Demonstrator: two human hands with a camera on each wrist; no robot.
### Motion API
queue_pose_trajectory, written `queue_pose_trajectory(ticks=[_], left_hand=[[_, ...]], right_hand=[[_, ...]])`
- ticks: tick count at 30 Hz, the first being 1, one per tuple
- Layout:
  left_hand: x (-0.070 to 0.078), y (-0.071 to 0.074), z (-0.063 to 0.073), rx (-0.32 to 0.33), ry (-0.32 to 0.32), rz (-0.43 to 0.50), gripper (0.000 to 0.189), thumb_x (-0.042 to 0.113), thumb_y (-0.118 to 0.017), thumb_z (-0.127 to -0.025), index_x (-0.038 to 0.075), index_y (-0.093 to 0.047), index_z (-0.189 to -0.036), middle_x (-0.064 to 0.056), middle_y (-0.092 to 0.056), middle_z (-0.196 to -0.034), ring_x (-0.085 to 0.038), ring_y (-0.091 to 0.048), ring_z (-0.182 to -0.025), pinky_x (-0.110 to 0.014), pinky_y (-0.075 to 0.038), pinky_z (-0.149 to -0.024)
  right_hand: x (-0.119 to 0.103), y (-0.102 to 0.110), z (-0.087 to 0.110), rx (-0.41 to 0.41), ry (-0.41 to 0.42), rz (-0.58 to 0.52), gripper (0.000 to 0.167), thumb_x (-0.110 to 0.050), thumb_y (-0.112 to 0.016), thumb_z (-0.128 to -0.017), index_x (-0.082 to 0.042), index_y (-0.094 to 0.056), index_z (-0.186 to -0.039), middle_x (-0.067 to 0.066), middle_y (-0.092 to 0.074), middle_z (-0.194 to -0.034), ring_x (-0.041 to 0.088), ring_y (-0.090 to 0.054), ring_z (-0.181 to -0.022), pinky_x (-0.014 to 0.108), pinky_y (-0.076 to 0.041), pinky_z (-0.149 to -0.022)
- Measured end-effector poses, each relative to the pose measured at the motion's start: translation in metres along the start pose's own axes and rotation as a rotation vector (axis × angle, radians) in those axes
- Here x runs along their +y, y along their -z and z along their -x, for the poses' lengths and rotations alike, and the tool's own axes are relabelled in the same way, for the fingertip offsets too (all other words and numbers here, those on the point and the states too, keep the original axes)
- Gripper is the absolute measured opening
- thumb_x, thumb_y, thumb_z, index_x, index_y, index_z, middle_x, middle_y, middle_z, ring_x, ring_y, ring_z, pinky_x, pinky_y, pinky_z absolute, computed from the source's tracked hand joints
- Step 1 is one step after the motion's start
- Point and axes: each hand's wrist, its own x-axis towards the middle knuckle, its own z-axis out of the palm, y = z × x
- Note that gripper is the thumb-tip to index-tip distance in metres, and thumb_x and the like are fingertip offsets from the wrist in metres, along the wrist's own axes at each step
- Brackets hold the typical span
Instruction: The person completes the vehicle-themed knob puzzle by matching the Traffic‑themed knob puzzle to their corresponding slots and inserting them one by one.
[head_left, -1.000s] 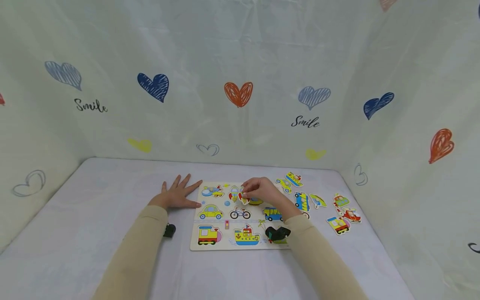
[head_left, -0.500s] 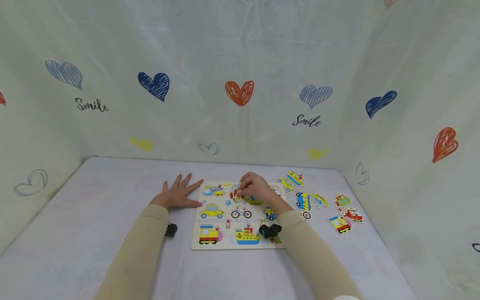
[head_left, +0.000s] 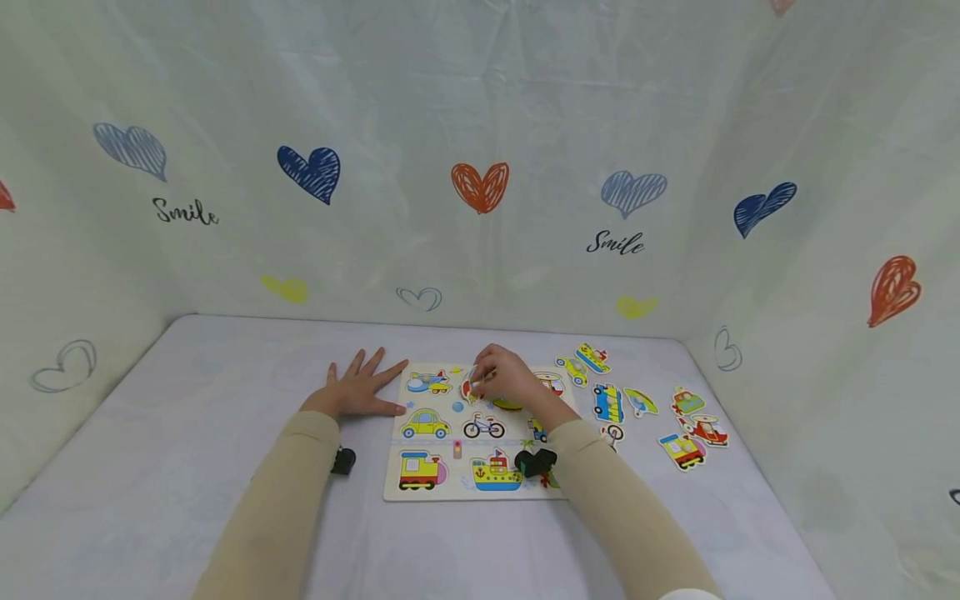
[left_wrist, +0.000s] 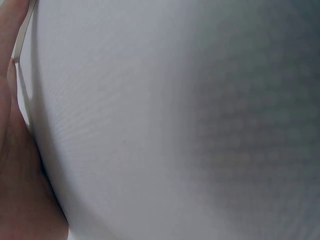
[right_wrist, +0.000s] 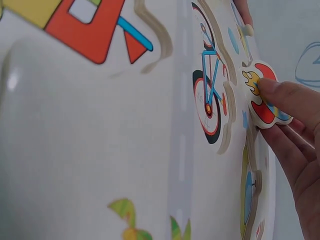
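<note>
My right hand point(head_left: 510, 379) is above the upper middle of a wooden puzzle board point(head_left: 457, 478). Thumb and fingers pinch a rocket puzzle piece point(right_wrist: 263, 111) with red fins and a yellow flame; in the right wrist view it is tilted at the board's surface. Whether it sits in the rocket recess cannot be told, since the fingers cover part of it. My left hand point(head_left: 352, 392) lies flat on the table with fingers spread, its thumb and index fingertips at the board's left edge. The left wrist view shows only part of that hand point(left_wrist: 25, 175).
Right of the board lie loose pieces: a ship point(head_left: 592, 357), a car point(head_left: 573, 372), a bus point(head_left: 607, 403), a bicycle point(head_left: 612, 433), a train point(head_left: 682, 452), a helicopter point(head_left: 707, 430) and others. A printed curtain point(head_left: 480, 250) stands behind the table point(head_left: 187, 467).
My right hand has shifted slightly left with the rocket piece, which went from beside the printed rocket to over it. The left hand has stayed in place.
</note>
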Motion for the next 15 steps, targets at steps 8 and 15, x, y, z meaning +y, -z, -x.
queue_pose_trajectory(ticks=[8,15], left_hand=[[0.0024,-0.0002,0.0009,0.005,-0.024,-0.004,0.097,0.068,-0.063,-0.08,0.023,-0.023,-0.156,-0.021,0.0,-0.161,-0.048,0.008,-0.143,-0.074,0.008,-0.103],[0.002,0.0013,0.0032,0.013,-0.03,-0.003,0.097,0.068,-0.063,-0.08,0.022,-0.024,-0.156,-0.022,-0.001,-0.161,-0.05,0.007,-0.143,-0.075,0.007,-0.102]], right_hand=[[0.0013,0.0001,0.0059,-0.008,0.039,0.004,0.009,-0.012,-0.081,-0.081,-0.016,-0.073,-0.081,-0.002,-0.055,-0.117,0.014,-0.058,-0.092,0.03,-0.051,-0.081],[0.0023,-0.0019,0.0049,-0.014,0.033,0.022,0.008,-0.016,-0.081,-0.081,-0.019,-0.076,-0.087,-0.003,-0.059,-0.118,0.014,-0.056,-0.1,0.03,-0.048,-0.086]])
